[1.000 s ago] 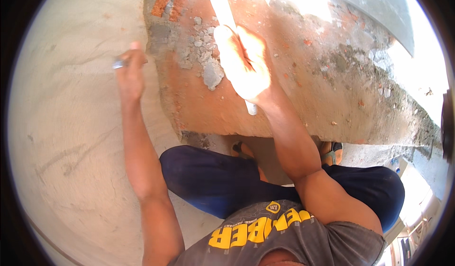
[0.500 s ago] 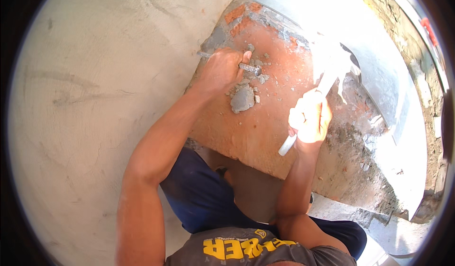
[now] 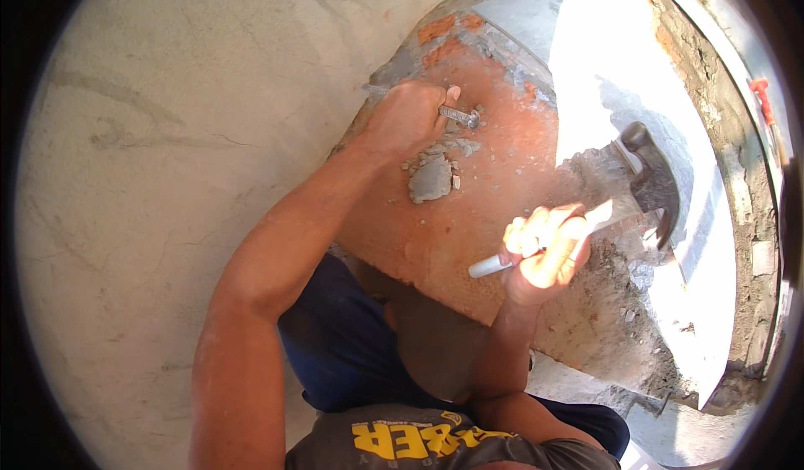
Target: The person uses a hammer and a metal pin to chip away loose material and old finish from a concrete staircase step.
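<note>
My left hand (image 3: 408, 118) is closed around a ribbed steel chisel (image 3: 457, 116). The chisel's flattened head sticks out to the right of the fist, and its other end points left to the grey rim by the plastered wall. Lower right, my right hand (image 3: 546, 252) grips the pale handle of a claw hammer (image 3: 649, 173). The hammer's dark head hangs over the sunlit right side, well apart from the chisel. Just below my left hand, a grey mortar chunk (image 3: 430, 179) and several crumbs lie on the reddish, dusty surface (image 3: 419, 248).
Smooth plastered wall (image 3: 142, 219) fills the left side. A bright grey sheet or slab (image 3: 523, 30) spans the back and right. A red-ended tool (image 3: 761, 93) lies by the far right edge. My dark-clad knee (image 3: 335, 328) is below the surface's near edge.
The hammer has swung right and away from the chisel, its head now plainly visible and its handle tilted flatter. My left hand keeps its grip, shifted slightly right in the picture.
</note>
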`<action>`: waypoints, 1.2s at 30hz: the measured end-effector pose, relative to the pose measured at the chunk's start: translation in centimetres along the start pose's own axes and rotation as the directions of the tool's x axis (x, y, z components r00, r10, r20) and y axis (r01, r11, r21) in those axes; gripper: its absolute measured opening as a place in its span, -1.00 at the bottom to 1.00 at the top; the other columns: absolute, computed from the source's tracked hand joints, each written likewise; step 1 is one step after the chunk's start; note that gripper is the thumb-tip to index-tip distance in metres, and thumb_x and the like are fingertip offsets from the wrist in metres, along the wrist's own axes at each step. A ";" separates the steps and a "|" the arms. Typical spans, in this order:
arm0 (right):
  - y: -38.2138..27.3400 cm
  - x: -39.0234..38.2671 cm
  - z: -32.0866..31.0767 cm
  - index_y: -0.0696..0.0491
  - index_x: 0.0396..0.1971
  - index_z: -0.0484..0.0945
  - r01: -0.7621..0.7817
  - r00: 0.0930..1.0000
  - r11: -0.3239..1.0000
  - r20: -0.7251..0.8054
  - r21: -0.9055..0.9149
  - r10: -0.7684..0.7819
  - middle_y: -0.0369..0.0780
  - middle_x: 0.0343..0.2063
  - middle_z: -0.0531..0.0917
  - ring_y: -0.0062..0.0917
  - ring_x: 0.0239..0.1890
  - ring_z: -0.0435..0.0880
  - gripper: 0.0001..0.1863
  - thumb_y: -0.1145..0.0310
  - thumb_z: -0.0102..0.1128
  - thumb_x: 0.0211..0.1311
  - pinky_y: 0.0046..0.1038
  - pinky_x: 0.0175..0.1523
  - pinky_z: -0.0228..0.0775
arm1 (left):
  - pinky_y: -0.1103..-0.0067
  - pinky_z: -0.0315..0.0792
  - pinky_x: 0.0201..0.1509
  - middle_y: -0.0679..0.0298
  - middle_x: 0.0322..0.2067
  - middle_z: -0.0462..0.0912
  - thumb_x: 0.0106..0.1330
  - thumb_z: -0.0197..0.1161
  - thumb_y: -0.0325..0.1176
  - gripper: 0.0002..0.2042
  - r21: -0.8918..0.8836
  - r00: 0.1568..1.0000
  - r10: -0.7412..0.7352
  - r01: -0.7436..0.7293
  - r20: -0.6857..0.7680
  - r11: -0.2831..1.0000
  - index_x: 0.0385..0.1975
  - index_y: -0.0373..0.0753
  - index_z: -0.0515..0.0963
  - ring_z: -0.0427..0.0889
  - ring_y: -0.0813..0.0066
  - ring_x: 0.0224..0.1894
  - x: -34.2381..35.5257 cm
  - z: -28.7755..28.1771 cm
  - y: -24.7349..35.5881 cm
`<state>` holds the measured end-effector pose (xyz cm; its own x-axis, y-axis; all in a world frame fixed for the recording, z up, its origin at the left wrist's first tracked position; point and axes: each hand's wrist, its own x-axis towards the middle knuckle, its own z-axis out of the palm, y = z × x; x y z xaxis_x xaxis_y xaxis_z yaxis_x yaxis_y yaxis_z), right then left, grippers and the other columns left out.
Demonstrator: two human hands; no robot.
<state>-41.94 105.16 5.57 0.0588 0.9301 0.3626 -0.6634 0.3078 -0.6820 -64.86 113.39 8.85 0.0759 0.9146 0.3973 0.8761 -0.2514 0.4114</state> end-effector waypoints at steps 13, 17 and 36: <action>1.1 -1.4 1.7 0.02 -0.30 0.35 0.185 0.981 0.982 -0.076 0.044 -0.181 -0.39 -0.69 0.35 -0.73 -0.77 0.27 -0.67 0.10 -0.03 0.64 -0.63 -0.74 0.14 | 0.08 0.33 -0.36 -0.23 -0.57 0.42 0.63 -0.03 -0.06 -0.42 0.002 1.000 -0.010 0.010 -0.007 1.000 -0.57 -0.45 0.48 0.44 -0.31 -0.48 0.2 -0.6 -0.5; 6.1 -1.6 -0.1 0.04 -0.45 0.35 0.033 0.987 0.704 0.135 -0.710 0.090 -0.42 -0.72 0.34 -0.75 -0.74 0.25 -0.64 0.21 0.00 0.64 -0.56 -0.63 0.11 | 0.09 0.33 -0.37 -0.23 -0.60 0.40 0.62 -0.01 -0.10 -0.44 -0.036 1.000 -0.005 0.004 -0.026 0.999 -0.59 -0.45 0.47 0.44 -0.31 -0.50 0.9 0.4 -0.5; -1.1 -0.6 2.2 -0.05 -0.38 0.24 0.264 0.962 0.960 -0.094 0.090 -0.255 -0.36 -0.67 0.39 -0.71 -0.78 0.30 -0.57 -0.06 -0.13 0.64 -0.62 -0.73 0.25 | 0.19 0.24 -0.50 -0.13 -0.70 0.27 0.61 0.04 -0.14 -0.45 -0.040 1.000 -0.015 0.014 -0.024 0.999 -0.63 -0.44 0.40 0.16 -0.04 -0.64 0.2 -1.4 -1.2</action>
<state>-42.89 103.79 7.49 0.2958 0.8352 0.4636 -0.6886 0.5228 -0.5025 -66.57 113.45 9.53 0.0515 0.9103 0.4107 0.8575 -0.2511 0.4490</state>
